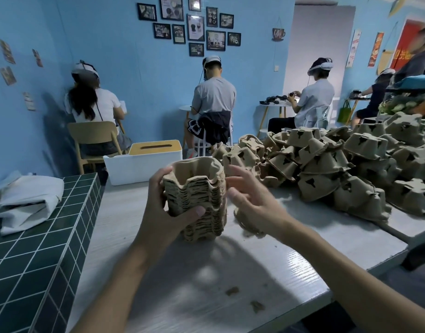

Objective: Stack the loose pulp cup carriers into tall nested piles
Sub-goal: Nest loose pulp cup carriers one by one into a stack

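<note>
A tall nested pile of brown pulp cup carriers (202, 203) stands upright on the pale table (206, 284), in the middle of the view. My left hand (168, 207) grips its left side, thumb across the front. My right hand (252, 200) hovers just right of the pile with fingers spread and holds nothing. A small carrier piece (248, 228) lies on the table under my right wrist, partly hidden. A big heap of loose carriers (338, 169) covers the table's right and far side.
A white box with a slotted wooden lid (144, 162) stands behind the pile. A dark green tiled counter (38, 248) with a folded white cloth (24, 200) borders the table on the left. Small pulp scraps (245, 299) lie near the front. Several people sit beyond, facing away.
</note>
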Demonstrator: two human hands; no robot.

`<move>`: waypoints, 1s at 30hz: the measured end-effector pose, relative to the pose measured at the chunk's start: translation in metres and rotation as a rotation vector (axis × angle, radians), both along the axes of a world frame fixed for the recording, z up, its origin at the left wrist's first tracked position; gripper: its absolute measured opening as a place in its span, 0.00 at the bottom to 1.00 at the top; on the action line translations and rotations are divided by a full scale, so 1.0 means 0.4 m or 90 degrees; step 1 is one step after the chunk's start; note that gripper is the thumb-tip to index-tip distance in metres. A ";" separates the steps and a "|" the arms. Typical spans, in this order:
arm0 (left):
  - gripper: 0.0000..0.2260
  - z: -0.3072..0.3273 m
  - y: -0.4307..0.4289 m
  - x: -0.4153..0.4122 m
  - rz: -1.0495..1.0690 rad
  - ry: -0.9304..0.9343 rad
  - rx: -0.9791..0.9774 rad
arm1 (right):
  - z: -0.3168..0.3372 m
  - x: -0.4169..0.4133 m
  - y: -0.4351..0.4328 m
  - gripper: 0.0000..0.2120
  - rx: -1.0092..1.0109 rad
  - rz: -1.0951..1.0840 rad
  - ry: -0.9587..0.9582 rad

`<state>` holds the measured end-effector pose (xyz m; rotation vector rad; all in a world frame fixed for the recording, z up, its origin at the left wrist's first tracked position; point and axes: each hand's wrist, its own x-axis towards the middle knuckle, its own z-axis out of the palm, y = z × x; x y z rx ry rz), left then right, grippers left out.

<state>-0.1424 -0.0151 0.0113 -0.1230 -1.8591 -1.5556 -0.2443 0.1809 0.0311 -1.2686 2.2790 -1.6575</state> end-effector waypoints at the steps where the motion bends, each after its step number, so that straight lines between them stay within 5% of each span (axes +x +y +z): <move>1: 0.38 0.000 0.001 0.000 -0.004 0.000 0.009 | -0.001 -0.022 0.022 0.26 0.012 -0.035 0.028; 8: 0.42 -0.011 0.000 -0.001 -0.015 -0.019 -0.015 | -0.031 -0.141 0.140 0.29 0.266 -0.109 0.081; 17: 0.44 -0.016 -0.003 0.001 -0.006 -0.038 -0.033 | -0.035 -0.166 0.131 0.26 0.367 -0.064 0.170; 30: 0.45 -0.023 -0.016 -0.026 0.015 -0.050 -0.039 | 0.104 -0.090 0.055 0.29 -0.249 -0.090 0.019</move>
